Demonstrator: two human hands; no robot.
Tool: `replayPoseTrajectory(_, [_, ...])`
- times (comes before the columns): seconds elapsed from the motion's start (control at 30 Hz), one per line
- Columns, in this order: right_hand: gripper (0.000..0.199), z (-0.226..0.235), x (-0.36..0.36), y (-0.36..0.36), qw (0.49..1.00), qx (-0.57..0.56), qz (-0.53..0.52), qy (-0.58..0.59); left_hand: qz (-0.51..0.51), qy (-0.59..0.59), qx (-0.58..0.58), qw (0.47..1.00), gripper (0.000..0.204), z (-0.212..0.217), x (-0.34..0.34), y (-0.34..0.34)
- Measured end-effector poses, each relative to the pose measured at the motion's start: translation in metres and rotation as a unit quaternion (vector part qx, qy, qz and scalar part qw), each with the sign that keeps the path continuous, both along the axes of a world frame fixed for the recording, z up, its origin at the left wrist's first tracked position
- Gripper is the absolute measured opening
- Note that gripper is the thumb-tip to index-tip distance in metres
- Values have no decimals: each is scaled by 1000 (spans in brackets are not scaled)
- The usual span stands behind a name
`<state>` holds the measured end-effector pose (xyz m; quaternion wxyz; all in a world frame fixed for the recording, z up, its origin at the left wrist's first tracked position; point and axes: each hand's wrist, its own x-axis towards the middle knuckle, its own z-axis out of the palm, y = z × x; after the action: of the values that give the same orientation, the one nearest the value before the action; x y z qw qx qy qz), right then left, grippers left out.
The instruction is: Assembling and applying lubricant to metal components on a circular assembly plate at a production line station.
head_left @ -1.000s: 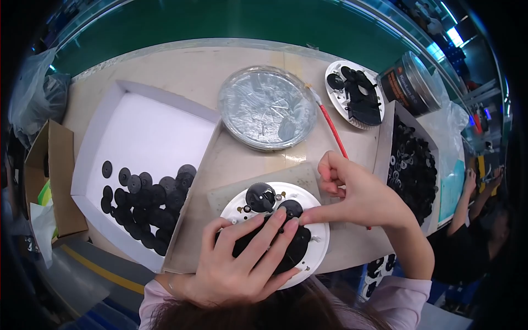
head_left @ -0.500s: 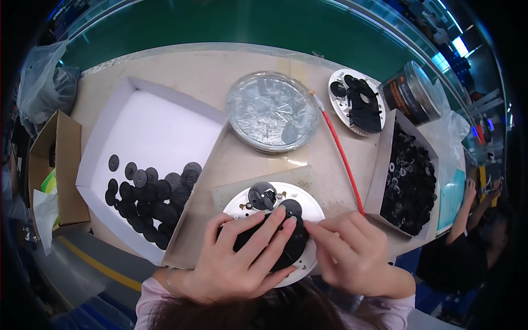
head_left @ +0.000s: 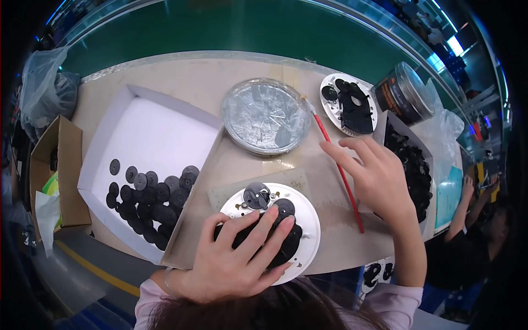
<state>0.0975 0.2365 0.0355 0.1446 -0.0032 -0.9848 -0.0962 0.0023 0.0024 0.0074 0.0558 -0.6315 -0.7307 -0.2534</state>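
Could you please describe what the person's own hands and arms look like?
The left hand and right hand are both bare, without gloves. A thin, light-coloured band circles the left wrist. The pale pink sleeves end below the elbows or nearby, leaving the wrists uncovered.

Left hand (head_left: 236, 261) on disc (head_left: 309, 231), right hand (head_left: 379, 179) apart

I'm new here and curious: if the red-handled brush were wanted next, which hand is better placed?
Likely the right hand: it looks free, its fingers close to the red-handled brush. The left hand is spread over black parts on the white disc, farther from the brush.
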Motion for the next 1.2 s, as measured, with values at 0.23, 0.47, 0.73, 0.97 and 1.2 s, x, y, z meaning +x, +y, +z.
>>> replayPoseTrajectory(0.23, [26,-30,-23,34,982,41,165,-80,11,-7,4,1000,51,-3,1,-2])
replayPoseTrajectory(0.47, [19,-24,-16,37,971,79,202,-97,8,-10,7,1000,51,-4,0,-2])
replayPoseTrajectory(0.73, [18,-14,-11,38,969,123,210,-26,4,-12,23,1000,53,-5,0,-2])
replayPoseTrajectory(0.97, [6,-13,2,11,815,-497,-24,295,5,-19,30,999,53,-7,1,-2])
replayPoseTrajectory(1.2, [6,-13,-30,4,900,-378,12,218,15,-21,17,1000,52,-5,2,-2])
